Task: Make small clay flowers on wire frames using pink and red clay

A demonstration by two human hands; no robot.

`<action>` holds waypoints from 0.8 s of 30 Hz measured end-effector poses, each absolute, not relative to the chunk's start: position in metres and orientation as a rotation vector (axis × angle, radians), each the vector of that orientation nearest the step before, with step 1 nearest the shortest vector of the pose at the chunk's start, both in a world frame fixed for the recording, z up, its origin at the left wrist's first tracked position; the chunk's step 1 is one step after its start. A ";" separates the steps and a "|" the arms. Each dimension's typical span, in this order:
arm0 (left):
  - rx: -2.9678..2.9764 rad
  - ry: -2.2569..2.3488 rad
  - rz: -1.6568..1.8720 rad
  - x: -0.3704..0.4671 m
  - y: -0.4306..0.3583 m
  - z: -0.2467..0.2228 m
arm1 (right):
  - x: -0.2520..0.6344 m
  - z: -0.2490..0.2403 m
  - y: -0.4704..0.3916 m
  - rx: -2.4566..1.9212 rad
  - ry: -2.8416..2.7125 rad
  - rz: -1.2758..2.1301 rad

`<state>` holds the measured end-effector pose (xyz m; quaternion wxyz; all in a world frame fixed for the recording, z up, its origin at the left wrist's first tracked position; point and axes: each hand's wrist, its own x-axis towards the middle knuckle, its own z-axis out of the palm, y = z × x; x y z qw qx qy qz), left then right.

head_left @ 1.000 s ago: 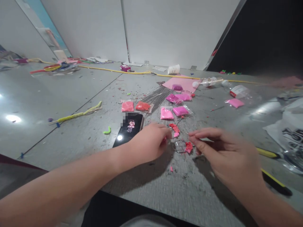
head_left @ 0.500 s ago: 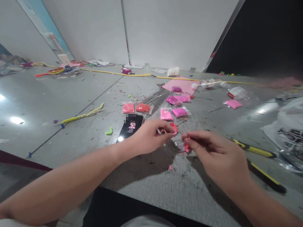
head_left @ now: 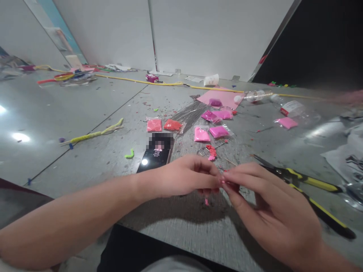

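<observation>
Fingertips of my left hand (head_left: 184, 176) and my right hand (head_left: 275, 200) meet low over the grey surface. Between them shows a tiny bit of pink clay (head_left: 223, 182), pinched by both hands and mostly covered by the fingers. Just beyond lies a red and pink clay piece (head_left: 211, 152) with looped wire beside it. A small pink scrap (head_left: 207, 202) is visible below my left fingers. Several bags of pink clay (head_left: 202, 134) lie farther back, with orange-red bags (head_left: 154, 125) to their left.
A phone (head_left: 154, 158) lies beside my left wrist. Yellow-and-black pliers (head_left: 312, 182) rest right of my right hand. Thin wires (head_left: 187, 115) and a pink sheet (head_left: 227, 97) lie behind. A yellow-green twisted stem (head_left: 96, 134) is left; plastic bottles (head_left: 292, 108) lie right.
My left hand has moved right and nearer, away from the red clay piece. Both hands' fingertips, apart before, now come together on the pink bit. The pliers' jaws have come into view.
</observation>
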<state>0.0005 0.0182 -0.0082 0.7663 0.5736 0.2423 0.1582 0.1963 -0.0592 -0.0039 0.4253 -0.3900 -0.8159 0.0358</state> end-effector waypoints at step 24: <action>1.813 0.680 0.603 0.000 -0.004 -0.001 | 0.209 -0.005 -0.058 -1.201 -1.724 0.741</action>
